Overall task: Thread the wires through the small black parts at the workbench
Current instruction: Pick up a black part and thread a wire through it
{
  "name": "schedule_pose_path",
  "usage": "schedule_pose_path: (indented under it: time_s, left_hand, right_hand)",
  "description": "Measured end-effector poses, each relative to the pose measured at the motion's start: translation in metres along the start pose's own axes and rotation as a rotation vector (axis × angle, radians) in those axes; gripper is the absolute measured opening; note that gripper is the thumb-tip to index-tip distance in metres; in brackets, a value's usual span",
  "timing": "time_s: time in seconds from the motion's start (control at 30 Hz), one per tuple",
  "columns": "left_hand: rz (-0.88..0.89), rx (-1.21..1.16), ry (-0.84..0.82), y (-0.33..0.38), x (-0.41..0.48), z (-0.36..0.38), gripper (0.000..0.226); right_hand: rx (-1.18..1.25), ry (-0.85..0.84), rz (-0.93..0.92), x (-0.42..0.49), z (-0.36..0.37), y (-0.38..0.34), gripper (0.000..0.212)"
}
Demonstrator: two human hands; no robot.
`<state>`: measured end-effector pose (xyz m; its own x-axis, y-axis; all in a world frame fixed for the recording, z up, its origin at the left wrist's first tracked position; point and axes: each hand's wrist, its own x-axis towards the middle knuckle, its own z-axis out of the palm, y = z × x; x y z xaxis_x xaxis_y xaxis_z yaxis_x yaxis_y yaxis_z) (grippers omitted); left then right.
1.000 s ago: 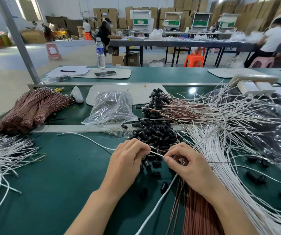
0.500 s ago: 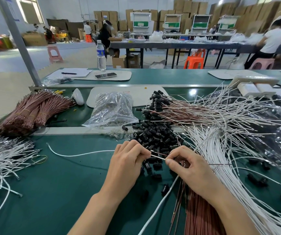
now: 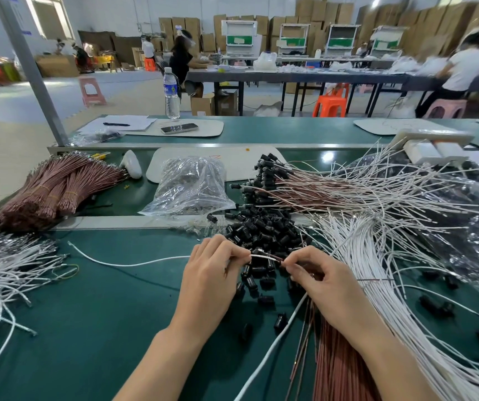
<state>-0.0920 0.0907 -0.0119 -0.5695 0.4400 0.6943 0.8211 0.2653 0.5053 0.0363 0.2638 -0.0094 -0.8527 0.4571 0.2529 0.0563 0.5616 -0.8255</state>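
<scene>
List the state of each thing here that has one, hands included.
left hand, pinches the white wire.
right hand, fingers curled, pinches the same wire's end.
white wire, straight between both hands, tail lying off to the left.
black parts, loose in a heap.
brown wire bundles, tied with bands, lying flat.
plastic bag, lying crumpled.
water bottle, upright, capped.

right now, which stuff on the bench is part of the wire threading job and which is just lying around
In the job: white wire pinched by left hand and right hand; black parts pile; loose white wires; brown wires.
Lying about: water bottle; phone; pen.
</scene>
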Motion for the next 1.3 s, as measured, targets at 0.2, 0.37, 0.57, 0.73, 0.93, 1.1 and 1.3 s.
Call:
schedule_pose_path:
  time_s: [0.2, 0.37, 0.57, 0.73, 0.93, 1.1, 1.3]
  left_hand:
    - [0.054, 0.043, 0.019, -0.004, -0.001, 0.004, 0.008]
    - [0.121, 0.096, 0.036, -0.003, -0.001, 0.006, 0.01]
    - [0.132, 0.137, 0.041, -0.004, -0.002, 0.007, 0.007]
    - [0.157, 0.145, 0.042, -0.004, -0.002, 0.008, 0.008]
    - [0.178, 0.146, 0.011, -0.002, -0.003, 0.011, 0.008]
    - [0.152, 0.136, -0.029, -0.001, -0.004, 0.012, 0.012]
    - [0.12, 0.106, -0.049, 0.001, -0.004, 0.011, 0.011]
  right_hand:
    - [-0.033, 0.034, 0.029, 0.002, 0.003, 0.002, 0.024]
    - [-0.075, 0.037, 0.032, 0.002, 0.003, 0.003, 0.032]
    - [-0.092, 0.046, 0.009, 0.002, 0.002, 0.002, 0.03]
    - [-0.079, 0.046, -0.009, 0.001, 0.003, -0.001, 0.033]
    - [-0.086, 0.046, -0.024, 0.0, 0.002, -0.003, 0.034]
    - [-0.079, 0.045, -0.028, -0.001, 0.003, -0.004, 0.033]
    - [-0.082, 0.035, -0.023, -0.001, 0.003, -0.003, 0.031]
